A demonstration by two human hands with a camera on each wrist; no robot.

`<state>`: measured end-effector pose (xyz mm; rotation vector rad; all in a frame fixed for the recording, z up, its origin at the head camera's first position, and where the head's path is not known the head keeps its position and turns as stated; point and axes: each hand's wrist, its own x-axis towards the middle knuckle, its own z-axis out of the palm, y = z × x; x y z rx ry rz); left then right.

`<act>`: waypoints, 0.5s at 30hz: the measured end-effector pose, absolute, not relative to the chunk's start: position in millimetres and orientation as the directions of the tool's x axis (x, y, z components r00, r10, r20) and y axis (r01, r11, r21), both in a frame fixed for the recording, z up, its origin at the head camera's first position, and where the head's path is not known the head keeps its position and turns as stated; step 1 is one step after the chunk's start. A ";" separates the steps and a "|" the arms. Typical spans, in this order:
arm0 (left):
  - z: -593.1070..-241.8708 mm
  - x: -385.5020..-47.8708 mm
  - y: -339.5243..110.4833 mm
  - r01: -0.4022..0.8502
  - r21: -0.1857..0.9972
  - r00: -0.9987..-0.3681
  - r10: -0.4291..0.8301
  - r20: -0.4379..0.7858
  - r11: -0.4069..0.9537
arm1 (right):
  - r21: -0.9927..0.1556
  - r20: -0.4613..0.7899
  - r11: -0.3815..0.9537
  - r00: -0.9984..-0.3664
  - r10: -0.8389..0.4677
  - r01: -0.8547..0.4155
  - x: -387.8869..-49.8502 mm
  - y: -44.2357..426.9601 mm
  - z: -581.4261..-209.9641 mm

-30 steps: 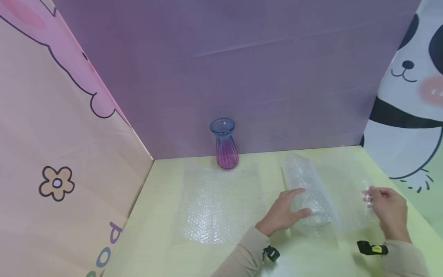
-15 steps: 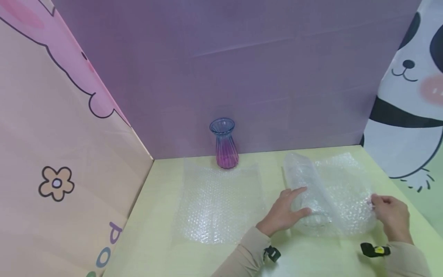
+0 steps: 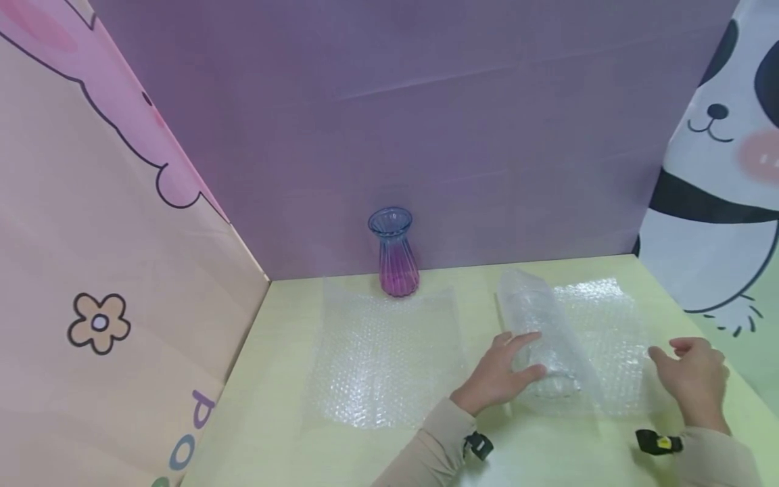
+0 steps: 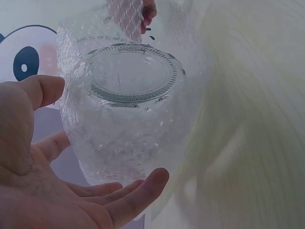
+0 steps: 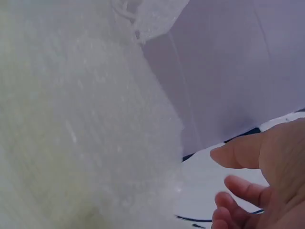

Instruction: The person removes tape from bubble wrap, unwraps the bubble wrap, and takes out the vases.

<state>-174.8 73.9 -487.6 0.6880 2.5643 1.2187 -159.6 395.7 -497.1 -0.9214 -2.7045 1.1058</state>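
A clear glass vessel with a round ridged base lies on its side, one layer of bubble wrap folded over it; its exact kind is hard to tell. My left hand holds this bundle from the left, thumb and fingers curved around the wrap. The flat part of the same sheet spreads to the right on the table. Just off its right edge is my right hand, holding nothing, its thumb apart from the loosely bent fingers in the right wrist view.
A second bubble wrap sheet lies flat on the pale yellow table, left of my left hand. Behind it stands a blue-to-pink ribbed glass vase, close to the purple back wall. Printed panels border both sides.
My right hand has let go of the sheet's right edge and drawn slightly right. That part of the sheet has settled onto the table. The left hand has stayed on the bundle.
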 end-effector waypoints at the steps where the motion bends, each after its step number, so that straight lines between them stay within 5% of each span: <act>1: -487.4 -174.7 73.7 0.317 0.774 -0.867 0.499 0.001 0.548 | -0.654 -0.136 0.575 -0.824 0.550 0.492 -159.5 391.9 -494.4; 15: -486.2 -175.6 76.0 0.340 0.755 -0.862 0.508 0.011 0.560 | -0.616 -0.037 0.785 -0.998 0.052 0.064 -171.2 361.9 -510.3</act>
